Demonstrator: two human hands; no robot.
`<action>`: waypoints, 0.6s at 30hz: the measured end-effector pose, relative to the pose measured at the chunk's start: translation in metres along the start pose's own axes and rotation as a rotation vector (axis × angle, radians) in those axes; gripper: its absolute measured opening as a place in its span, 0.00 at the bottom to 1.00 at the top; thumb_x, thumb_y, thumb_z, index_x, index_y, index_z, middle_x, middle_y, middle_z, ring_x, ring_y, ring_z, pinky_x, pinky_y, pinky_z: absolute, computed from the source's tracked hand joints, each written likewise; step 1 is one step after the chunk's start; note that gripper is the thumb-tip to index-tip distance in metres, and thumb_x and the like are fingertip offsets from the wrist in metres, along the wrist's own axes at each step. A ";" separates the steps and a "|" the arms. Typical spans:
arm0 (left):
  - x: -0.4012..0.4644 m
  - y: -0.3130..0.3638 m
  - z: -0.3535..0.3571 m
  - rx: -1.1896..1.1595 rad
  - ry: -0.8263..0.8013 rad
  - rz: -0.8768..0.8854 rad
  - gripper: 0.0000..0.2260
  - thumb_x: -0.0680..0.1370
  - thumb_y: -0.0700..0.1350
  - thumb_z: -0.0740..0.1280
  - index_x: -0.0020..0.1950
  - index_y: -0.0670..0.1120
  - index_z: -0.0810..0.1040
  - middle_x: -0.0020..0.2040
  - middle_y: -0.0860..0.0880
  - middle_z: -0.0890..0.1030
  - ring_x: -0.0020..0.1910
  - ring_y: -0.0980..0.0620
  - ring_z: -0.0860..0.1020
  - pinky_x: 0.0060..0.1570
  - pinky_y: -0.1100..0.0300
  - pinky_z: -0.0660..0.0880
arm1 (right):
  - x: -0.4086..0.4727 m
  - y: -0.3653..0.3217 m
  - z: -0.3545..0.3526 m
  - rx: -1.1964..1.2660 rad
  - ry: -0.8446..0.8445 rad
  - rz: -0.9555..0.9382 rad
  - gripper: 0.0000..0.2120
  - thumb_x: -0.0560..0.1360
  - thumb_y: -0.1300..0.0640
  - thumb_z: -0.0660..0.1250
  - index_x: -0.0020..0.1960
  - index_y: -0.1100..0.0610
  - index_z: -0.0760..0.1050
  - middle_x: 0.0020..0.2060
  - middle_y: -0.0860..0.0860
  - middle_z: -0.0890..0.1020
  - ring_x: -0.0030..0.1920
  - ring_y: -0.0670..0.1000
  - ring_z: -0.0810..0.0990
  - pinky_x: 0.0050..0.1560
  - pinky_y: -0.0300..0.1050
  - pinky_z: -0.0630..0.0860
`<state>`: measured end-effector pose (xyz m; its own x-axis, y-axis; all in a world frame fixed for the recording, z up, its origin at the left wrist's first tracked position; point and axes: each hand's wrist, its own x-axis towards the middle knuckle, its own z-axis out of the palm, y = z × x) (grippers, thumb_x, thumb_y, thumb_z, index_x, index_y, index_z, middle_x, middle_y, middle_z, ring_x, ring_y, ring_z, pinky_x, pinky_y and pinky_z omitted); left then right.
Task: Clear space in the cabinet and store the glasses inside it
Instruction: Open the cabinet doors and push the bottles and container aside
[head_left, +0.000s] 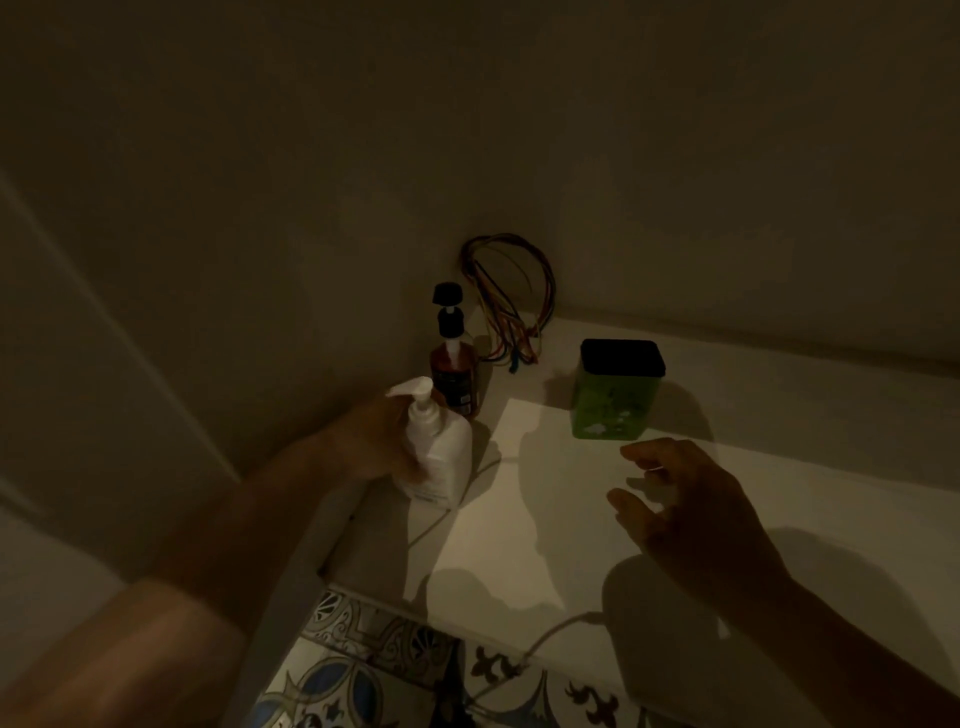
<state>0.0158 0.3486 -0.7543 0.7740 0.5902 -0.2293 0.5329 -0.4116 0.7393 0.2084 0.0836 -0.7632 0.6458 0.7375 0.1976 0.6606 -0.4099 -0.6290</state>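
Holding now: the left hand has its grip wrapped round a white pump bottle, fingers curled behind it, near the left front of the cabinet shelf.
Why it is held so: I think the bottle is being moved to make room. The hand takes it by the body, so the pump on top is not pushed.
Other hand: the right hand hangs over the shelf with its fingers spread and loose. It holds nothing. It is near the green tin but not touching it, so I guess the tin may be picked up next.
Glasses: no glasses can be seen anywhere in this view. They are not in the cabinet yet, so that part of the job is not done.
Green tin: it stands upright toward the back of the shelf, with a black lid on top. It has pale marks on its front.
Dark bottle: a dark pump bottle stands in the back corner, just behind the white one. It has a black pump.
Wires: a bunch of coloured wires comes out of the back wall beside the dark bottle.
Cord: a thin white cord lies along the front of the shelf.
Floor: patterned floor tiles show below the shelf edge.
Writing: the white bottle and the dark bottle both have labels, but the light is dim and the words are too small to read. No brand can be told.
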 end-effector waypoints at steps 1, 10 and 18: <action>0.002 0.000 0.000 0.000 0.002 -0.004 0.35 0.65 0.27 0.77 0.69 0.42 0.70 0.58 0.53 0.76 0.63 0.53 0.72 0.48 0.75 0.71 | 0.000 0.001 0.001 -0.001 0.000 0.002 0.22 0.72 0.53 0.76 0.64 0.53 0.76 0.58 0.51 0.79 0.52 0.49 0.80 0.54 0.51 0.78; -0.007 0.008 0.001 0.013 0.107 0.026 0.42 0.68 0.24 0.73 0.77 0.39 0.58 0.73 0.51 0.61 0.72 0.56 0.59 0.61 0.76 0.60 | 0.007 0.012 0.000 -0.009 0.006 0.006 0.21 0.72 0.52 0.75 0.64 0.53 0.76 0.58 0.50 0.79 0.53 0.48 0.79 0.54 0.52 0.79; -0.081 0.035 0.051 0.340 0.693 0.063 0.33 0.66 0.42 0.81 0.68 0.50 0.72 0.60 0.45 0.80 0.57 0.41 0.78 0.50 0.52 0.73 | 0.039 0.025 -0.005 -0.062 0.113 -0.052 0.20 0.69 0.56 0.78 0.59 0.57 0.78 0.53 0.53 0.80 0.47 0.50 0.79 0.47 0.48 0.78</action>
<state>-0.0106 0.2510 -0.7421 0.4755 0.8122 0.3380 0.6572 -0.5834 0.4772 0.2519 0.0992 -0.7678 0.6465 0.6951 0.3144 0.7146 -0.4074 -0.5687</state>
